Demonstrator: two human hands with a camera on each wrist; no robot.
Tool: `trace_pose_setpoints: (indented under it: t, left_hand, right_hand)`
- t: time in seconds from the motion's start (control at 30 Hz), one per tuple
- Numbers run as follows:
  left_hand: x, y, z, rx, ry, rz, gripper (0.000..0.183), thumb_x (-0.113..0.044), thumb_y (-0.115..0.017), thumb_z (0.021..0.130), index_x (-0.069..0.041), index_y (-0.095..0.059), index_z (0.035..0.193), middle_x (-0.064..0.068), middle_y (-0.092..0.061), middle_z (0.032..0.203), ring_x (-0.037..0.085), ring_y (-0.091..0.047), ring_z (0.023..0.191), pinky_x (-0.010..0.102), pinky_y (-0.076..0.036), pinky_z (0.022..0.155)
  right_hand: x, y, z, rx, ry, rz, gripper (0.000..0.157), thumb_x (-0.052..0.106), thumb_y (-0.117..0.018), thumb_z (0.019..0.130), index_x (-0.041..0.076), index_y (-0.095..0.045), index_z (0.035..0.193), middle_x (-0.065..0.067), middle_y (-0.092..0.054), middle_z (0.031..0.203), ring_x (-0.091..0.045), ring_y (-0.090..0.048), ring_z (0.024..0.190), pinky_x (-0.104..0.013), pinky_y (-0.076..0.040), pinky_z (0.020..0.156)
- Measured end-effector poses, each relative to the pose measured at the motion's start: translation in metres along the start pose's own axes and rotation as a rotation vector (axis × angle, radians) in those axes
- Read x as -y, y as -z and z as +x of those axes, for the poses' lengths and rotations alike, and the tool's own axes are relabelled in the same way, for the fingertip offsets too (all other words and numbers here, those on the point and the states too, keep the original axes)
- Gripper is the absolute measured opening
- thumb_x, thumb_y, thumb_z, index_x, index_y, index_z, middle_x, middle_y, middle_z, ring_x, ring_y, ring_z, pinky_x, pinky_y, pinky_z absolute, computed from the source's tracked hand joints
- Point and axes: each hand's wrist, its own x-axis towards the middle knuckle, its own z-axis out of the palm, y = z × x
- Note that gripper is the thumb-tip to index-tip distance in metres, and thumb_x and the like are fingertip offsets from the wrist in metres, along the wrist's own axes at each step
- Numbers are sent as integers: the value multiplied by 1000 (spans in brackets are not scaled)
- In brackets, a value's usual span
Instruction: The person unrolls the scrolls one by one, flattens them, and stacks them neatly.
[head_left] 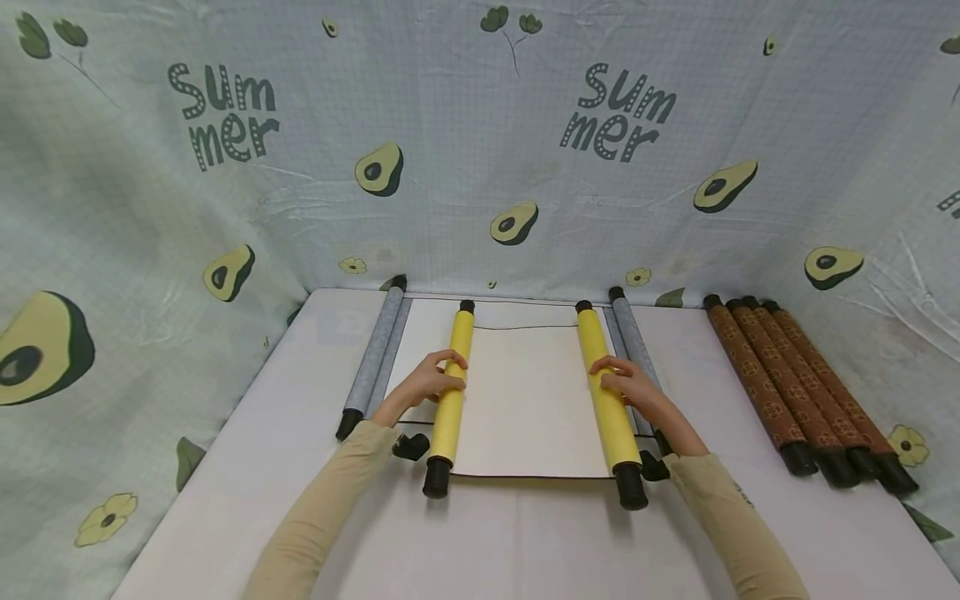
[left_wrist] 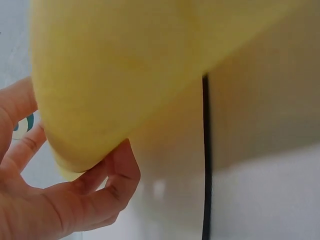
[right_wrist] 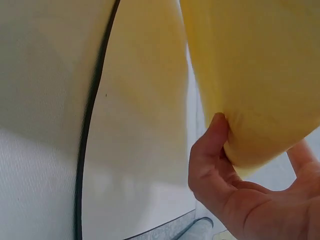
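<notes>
Clock centred on the cream sheet (head_left: pixel 531 404): I've got the left hand (head_left: pixel 431 380) clamped on the left yellow roll (head_left: pixel 452 421) at 9 o'clock, the right hand (head_left: pixel 632 387) clamped on the right yellow roll (head_left: pixel 611 421) at 3. Sheet spans between them, over the table (head_left: pixel 517 550). Gray rolls (head_left: pixel 373 354) just outside the yellow pair. Four brown patterned rolls (head_left: pixel 797 379) lie side by side, farther out at 3.

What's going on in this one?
A person grips two yellow rolls with a pale sheet between them, left hand on one, right hand on the other. They are held over a grey scroll lying open on the white table. Brown rolls lie side by side at the right.
</notes>
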Motion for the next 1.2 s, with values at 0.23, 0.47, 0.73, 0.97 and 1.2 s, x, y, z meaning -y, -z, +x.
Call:
trace_pose_setpoints:
  t: [0.23, 0.47, 0.73, 0.97, 1.2]
  left_hand:
    - [3, 2, 2, 7, 14, 1, 35, -6, -63, 77, -4, -54, 111, 21, -49, 109, 20, -55, 71, 27, -48, 52]
    - [2, 5, 1, 16, 7, -9, 36, -4, -62, 77, -1, -56, 112, 21, -53, 103, 18, -56, 70, 28, -49, 54]
    - [-1, 6, -2, 19, 15, 15, 35, -3, -59, 77, -3, -58, 113, 19, -54, 101, 18, -57, 70, 29, -50, 55]
    - [2, 10, -1, 9, 40, 51, 36, -6, -57, 78, -7, -59, 113, 14, -56, 93, 17, -56, 67, 30, -50, 53]
    - [0, 11, -4, -6, 40, 53, 32, -8, -56, 80, -6, -58, 112, 16, -54, 98, 17, -54, 67, 29, -49, 51]
  right_hand:
    - [-4, 2, 1, -13, 13, 10, 19, 16, -50, 85, 6, -50, 101, -19, -45, 109, -19, -50, 75, -30, -45, 63]
    - [-6, 2, 1, -31, -8, -14, 28, 23, -69, 76, 15, -44, 86, -10, -45, 85, -17, -50, 62, -28, -44, 55]
    - [-4, 3, -2, -17, 13, -13, 30, 11, -63, 79, 9, -38, 95, -17, -45, 93, -20, -51, 66, -31, -45, 58]
    - [-4, 8, -2, -10, 5, -13, 31, 12, -58, 81, 6, -39, 105, -23, -44, 103, -22, -51, 70, -32, -46, 62]
    - [-6, 12, -2, 27, 45, 8, 31, 10, -53, 82, 1, -40, 109, -22, -45, 98, -21, -52, 70, -33, -46, 62]
